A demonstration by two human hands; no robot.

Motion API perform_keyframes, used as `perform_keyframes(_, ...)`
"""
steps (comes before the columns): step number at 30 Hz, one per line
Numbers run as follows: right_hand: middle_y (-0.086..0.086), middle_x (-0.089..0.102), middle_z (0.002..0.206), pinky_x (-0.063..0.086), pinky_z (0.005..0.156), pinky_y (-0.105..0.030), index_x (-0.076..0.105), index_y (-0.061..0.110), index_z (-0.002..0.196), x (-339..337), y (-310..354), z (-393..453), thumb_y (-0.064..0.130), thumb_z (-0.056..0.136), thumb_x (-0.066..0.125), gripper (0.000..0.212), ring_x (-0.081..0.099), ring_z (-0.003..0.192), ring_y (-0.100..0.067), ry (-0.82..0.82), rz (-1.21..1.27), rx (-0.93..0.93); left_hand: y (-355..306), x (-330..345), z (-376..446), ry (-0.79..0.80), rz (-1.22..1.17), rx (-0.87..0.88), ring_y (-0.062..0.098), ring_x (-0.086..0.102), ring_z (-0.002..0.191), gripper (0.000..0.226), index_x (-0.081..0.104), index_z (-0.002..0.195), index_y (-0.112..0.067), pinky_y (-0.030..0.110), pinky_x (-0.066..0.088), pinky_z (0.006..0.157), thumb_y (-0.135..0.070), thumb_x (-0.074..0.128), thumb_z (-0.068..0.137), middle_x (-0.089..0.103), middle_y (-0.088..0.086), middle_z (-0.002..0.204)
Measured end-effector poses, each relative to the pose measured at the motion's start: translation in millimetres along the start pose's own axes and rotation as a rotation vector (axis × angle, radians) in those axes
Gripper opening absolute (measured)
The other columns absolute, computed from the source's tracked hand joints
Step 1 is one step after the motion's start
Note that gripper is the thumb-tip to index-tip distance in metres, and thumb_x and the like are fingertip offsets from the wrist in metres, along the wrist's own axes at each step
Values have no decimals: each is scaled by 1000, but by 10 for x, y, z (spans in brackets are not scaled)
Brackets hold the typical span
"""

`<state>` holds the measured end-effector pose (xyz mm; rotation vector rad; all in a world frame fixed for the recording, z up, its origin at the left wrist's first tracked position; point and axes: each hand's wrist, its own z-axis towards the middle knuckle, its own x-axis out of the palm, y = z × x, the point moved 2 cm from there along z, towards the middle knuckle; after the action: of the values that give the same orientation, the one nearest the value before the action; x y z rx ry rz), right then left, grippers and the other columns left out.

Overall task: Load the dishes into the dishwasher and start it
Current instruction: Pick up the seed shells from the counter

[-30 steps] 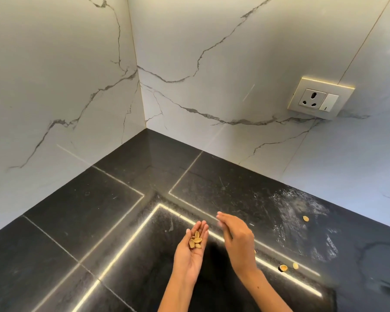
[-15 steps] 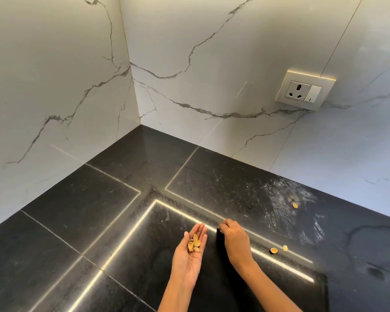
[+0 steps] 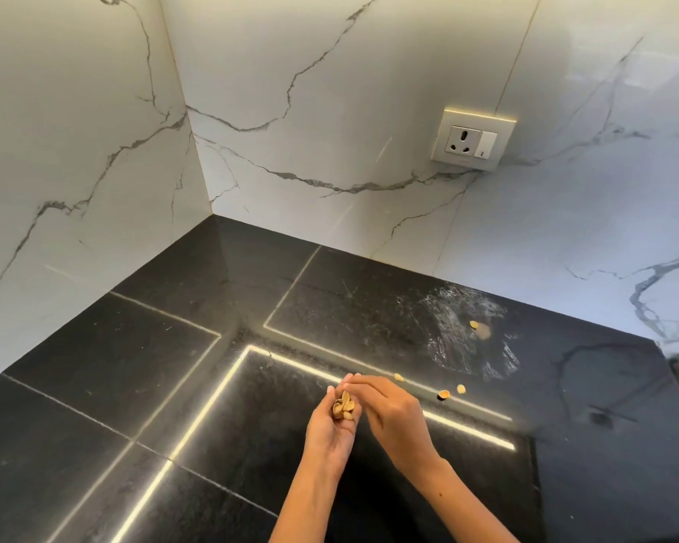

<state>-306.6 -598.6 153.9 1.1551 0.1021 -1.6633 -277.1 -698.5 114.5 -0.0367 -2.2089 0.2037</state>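
1. Left hand (image 3: pixel 332 429), palm up, fingers cupped round a small heap of nut shells (image 3: pixel 342 406).
2. Right hand (image 3: pixel 392 415) just beside it, fingertips (image 3: pixel 347 382) over the heap; its grip cannot be told.
3. Loose shells (image 3: pixel 444 394) lie near on the black table (image 3: pixel 173 366); their long axes point different ways.
4. White veined walls (image 3: pixel 330 111) meet in a corner; socket (image 3: pixel 473 139) at right.

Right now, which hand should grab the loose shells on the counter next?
Right. The left hand is cupped around a pile of shells, so it is occupied. The right hand holds nothing visible, and the loose shells lie on the counter on its side.
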Motion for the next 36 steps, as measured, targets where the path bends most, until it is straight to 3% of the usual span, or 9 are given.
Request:
perform_keyframes(5, 2, 68, 103, 47, 85, -16, 69, 11, 102, -82, -498, -179, -5, 81, 62, 27, 64, 95, -9, -96, -119, 287, 88, -48, -31, 33, 22, -23, 32, 64, 99, 36, 55, 113, 11, 41, 54, 86, -15, 32, 103, 61, 26, 112)
perform_keyframes(10, -9, 67, 112, 52, 86, -39, 68, 11, 107, 170, -900, -233, -11, 53, 76, 58, 65, 101, -24, 161, -367, 305, 175, -95, -88, 26, 62, -16, 31, 61, 102, 36, 55, 111, 10, 43, 36, 106, -16, 30, 103, 60, 25, 112)
perform_keyframes(15, 0, 68, 81, 52, 56, -20, 71, 14, 75, 131, -890, -356, 8, 43, 89, 37, 66, 72, -15, 215, -370, 262, 270, -100, -57, 20, 64, 28, 30, 68, 92, 37, 56, 110, 9, 40, 52, 90, -17, 31, 103, 61, 24, 113)
perform_keyframes(19, 5, 60, 72, 42, 48, -17, 65, 18, 67, -37, -994, -496, 4, 43, 86, 34, 58, 62, -10, 240, -351, 260, 407, -59, -33, 13, 69, 45, 30, 68, 92, 37, 56, 109, 9, 39, 53, 90, -17, 31, 103, 61, 24, 112)
perform_keyframes(22, 4, 58, 72, 40, 52, -16, 63, 15, 71, -211, -1038, -522, -3, 55, 82, 30, 56, 62, -10, 128, -259, 266, 570, -16, -15, -8, 103, 46, 30, 64, 97, 37, 56, 108, 10, 39, 47, 99, -16, 30, 103, 60, 24, 111)
perform_keyframes(25, 5, 62, 77, 38, 71, -6, 64, 13, 79, -404, -934, -454, 0, 73, 73, 17, 57, 69, -7, -5, -149, 235, 723, 8, 3, -23, 115, 27, 30, 57, 105, 37, 54, 112, 11, 41, 35, 107, -16, 29, 104, 59, 25, 114)
perform_keyframes(30, 11, 65, 82, 47, 68, -12, 64, 18, 85, -628, -668, -395, 8, 82, 67, 11, 60, 77, 0, -117, 11, 109, 894, 106, 15, -19, 99, 35, 26, 71, 79, 35, 55, 109, 11, 35, 55, 75, -14, 32, 103, 62, 24, 105)
perform_keyframes(33, 12, 69, 84, 48, 70, -10, 66, 19, 86, -646, -548, -466, 15, 84, 65, 5, 63, 82, 1, -78, 44, -2, 958, 151, 23, -2, 62, 21, 26, 71, 77, 36, 56, 108, 11, 36, 55, 73, -15, 31, 103, 65, 25, 101)
perform_keyframes(36, 11, 69, 89, 49, 72, -11, 68, 18, 91, -654, -743, -574, 12, 84, 65, 10, 63, 84, 2, -79, 9, 68, 972, 158, 28, 4, 41, 15, 30, 71, 79, 38, 56, 107, 11, 38, 54, 77, -15, 30, 103, 63, 27, 105)
